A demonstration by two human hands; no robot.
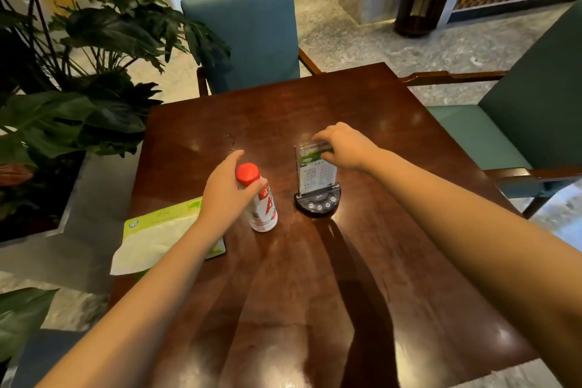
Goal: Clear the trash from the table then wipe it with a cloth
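While the left hand (pixel 225 190) wraps the red-capped bottle (pixel 259 198), the right hand (pixel 345 146) pinches the sign stand (pixel 318 181) just beside it. Tugging that stand could tip it against the bottle.

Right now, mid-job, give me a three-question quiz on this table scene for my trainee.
1. True or false: the left hand is wrapped around the red-capped bottle.
2. What does the right hand touch?
A. the tissue pack
B. the top of the clear sign holder
C. the teal chair
3. Fill in: the tissue pack lies at the table's ______ edge.

Key
1. True; the fingers close on the bottle just under its cap.
2. B; the hand grips the top of the clear sign holder, which stands in a black base.
3. Left, partly overhanging it.
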